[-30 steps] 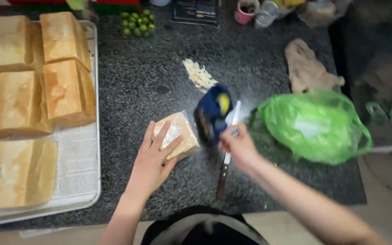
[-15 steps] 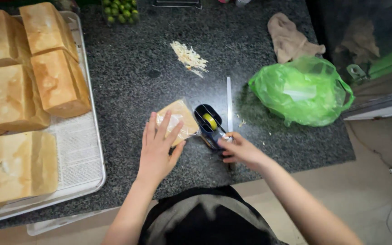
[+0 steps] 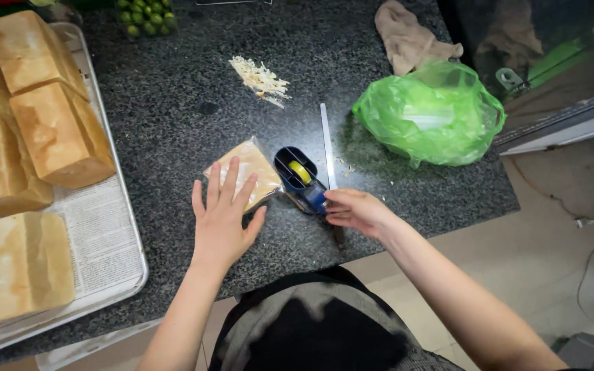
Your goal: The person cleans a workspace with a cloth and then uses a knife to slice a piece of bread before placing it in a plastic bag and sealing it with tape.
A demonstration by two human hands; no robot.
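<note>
Bench edge: the dark speckled bench (image 3: 173,110) ends just under my wrists, so both forearms cross its near edge; past my right elbow it drops off to the floor.
Open room: bare stone lies ahead of my left hand, between it and the scatter of pale shreds (image 3: 261,79); there is a narrow bare strip between my two hands.
Left side: the metal tray (image 3: 108,227) lined with printed paper has its rim near my left hand, and the brown loaves (image 3: 60,134) on it sit well to the left.
Right side: the green plastic bag (image 3: 431,113) lies ahead and to the right of my right hand, apart from it; a beige cloth (image 3: 407,38) is beyond the bag.
Left hand: my left hand (image 3: 223,216) lies flat, palm down, fingers spread, pressing on the near part of the wrapped sandwich slice (image 3: 256,168); it grips nothing.
Right hand: my right hand (image 3: 355,211) is turned sideways, fingers loosely curled, fingertips on the near end of the blue tape dispenser (image 3: 300,177).
Dispenser: it stands on the bench between my hands, touching the wrapped slice's right edge.
Knife: a long knife (image 3: 328,148) lies just beyond my right hand, blade pointing away, its handle partly hidden under that hand.
Far edge: small green fruits (image 3: 142,17) sit well ahead of my left hand.
</note>
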